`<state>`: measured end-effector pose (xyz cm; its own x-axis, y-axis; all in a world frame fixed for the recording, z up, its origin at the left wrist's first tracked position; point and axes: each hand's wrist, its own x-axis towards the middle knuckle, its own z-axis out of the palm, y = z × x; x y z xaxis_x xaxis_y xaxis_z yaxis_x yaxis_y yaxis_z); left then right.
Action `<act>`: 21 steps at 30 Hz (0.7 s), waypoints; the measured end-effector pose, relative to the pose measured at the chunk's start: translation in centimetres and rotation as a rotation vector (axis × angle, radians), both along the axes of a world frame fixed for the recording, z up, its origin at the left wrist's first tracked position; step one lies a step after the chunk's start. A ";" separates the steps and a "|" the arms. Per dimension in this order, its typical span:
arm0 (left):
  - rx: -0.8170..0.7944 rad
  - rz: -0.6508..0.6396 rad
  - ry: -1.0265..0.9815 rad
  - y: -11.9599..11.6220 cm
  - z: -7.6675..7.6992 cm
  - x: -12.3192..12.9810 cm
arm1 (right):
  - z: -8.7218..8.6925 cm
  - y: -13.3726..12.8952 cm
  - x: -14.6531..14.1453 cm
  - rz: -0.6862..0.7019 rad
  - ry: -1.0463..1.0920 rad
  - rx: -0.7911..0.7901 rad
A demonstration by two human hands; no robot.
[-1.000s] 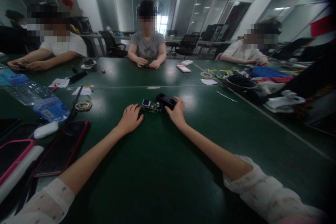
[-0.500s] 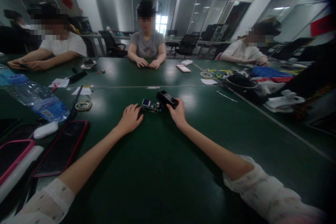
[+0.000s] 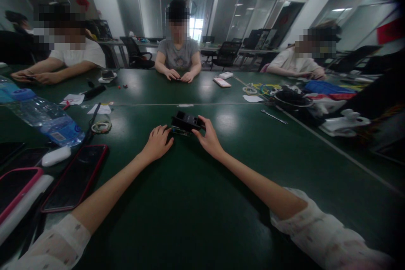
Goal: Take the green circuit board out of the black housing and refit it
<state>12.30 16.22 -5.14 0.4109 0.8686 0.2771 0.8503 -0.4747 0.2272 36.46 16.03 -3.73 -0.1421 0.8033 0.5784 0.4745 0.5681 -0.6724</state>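
Note:
My right hand (image 3: 207,137) grips the right end of a black plastic housing (image 3: 186,121) between thumb and fingers. The housing lies over a small circuit board (image 3: 181,131), whose near edge shows beneath it. Most of the board is hidden by the housing. My left hand (image 3: 157,141) rests on the green table (image 3: 177,202), fingers spread, with its fingertips beside the left end of the board. Whether those fingertips touch the board is hard to tell.
At the left stand a water bottle (image 3: 47,122), a red-edged phone (image 3: 76,177) and a white case (image 3: 56,156). A wrench (image 3: 274,117) and piled cables (image 3: 291,98) lie right. Three people sit across the table; one person's hands (image 3: 179,76) are opposite me.
My right hand has moved left with the black housing, which now covers most of the circuit board and lies more level. My left hand has hardly moved.

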 end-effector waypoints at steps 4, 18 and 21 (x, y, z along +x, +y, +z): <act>0.004 -0.001 -0.021 0.0 -0.1 0.0 | -0.2 0.1 0.0 -0.006 -0.037 0.011; -0.010 0.027 -0.029 -0.1 0.2 0.4 | -1.1 0.9 0.2 0.058 -0.205 -0.113; -0.010 0.026 -0.028 -0.1 0.3 0.4 | -1.2 1.0 0.3 0.058 -0.207 -0.107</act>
<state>12.74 16.10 -4.81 0.3802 0.8817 0.2792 0.8556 -0.4500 0.2558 36.77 16.98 -4.92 -0.2964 0.8454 0.4443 0.5772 0.5292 -0.6219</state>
